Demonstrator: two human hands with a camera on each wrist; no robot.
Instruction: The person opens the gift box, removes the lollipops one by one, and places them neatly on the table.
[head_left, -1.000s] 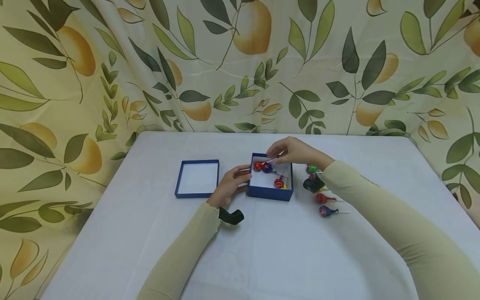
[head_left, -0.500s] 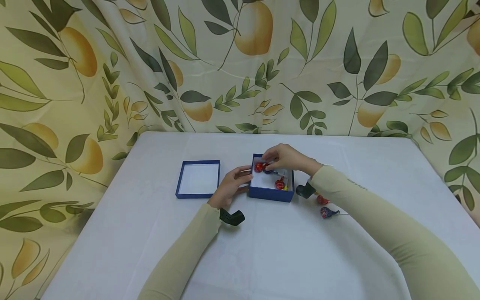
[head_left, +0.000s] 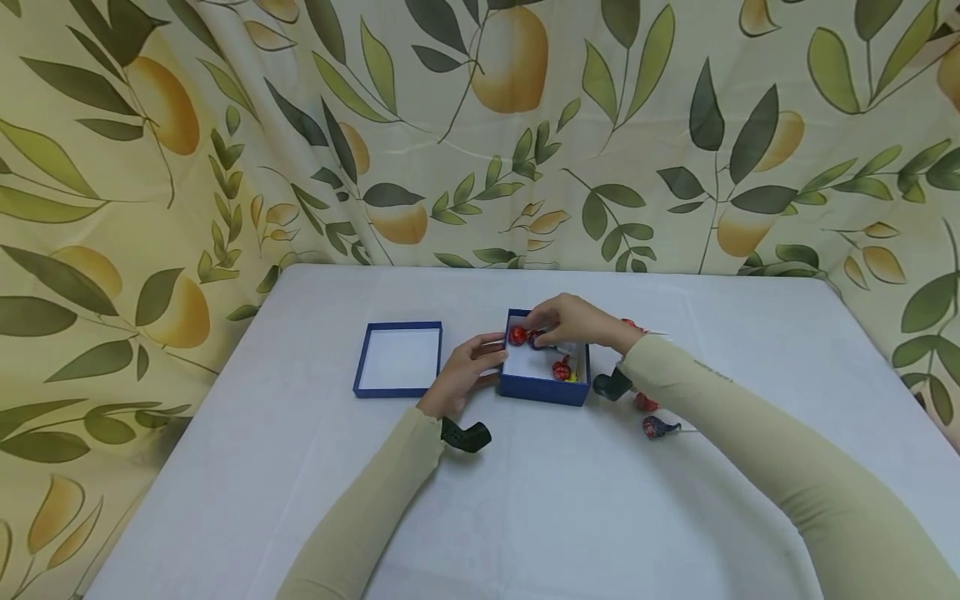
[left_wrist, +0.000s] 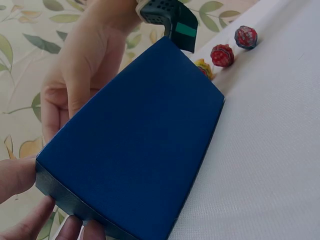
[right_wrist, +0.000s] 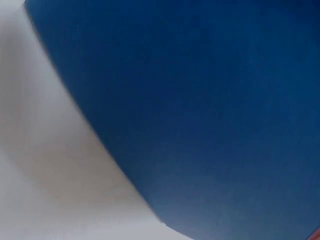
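Note:
An open blue box (head_left: pixel 543 390) with a white inside holds several wrapped lollipops, among them a red lollipop (head_left: pixel 517 335) at the far left corner and another red one (head_left: pixel 562 368) near the front. My left hand (head_left: pixel 465 371) rests its outstretched fingers against the box's left wall; the left wrist view shows these fingertips (left_wrist: pixel 32 217) touching the side. Reaching into the box from the right, my right hand (head_left: pixel 576 322) has thumb and fingertips together at a dark purple lollipop (head_left: pixel 534 340), partly covered by the fingers. Only the box's outer wall (right_wrist: pixel 190 110) fills the right wrist view.
Left of the box lies its blue-rimmed lid (head_left: pixel 397 392), white inside up. A purple lollipop (head_left: pixel 660 427) and a red one (head_left: pixel 646 402) lie on the white tabletop (head_left: pixel 585 508) at the right, others partly behind the right sleeve. A patterned curtain (head_left: pixel 450 133) hangs behind.
My right hand has moved down and slightly left into the box, bringing its fingers onto the purple lollipop. The left hand stays against the box wall.

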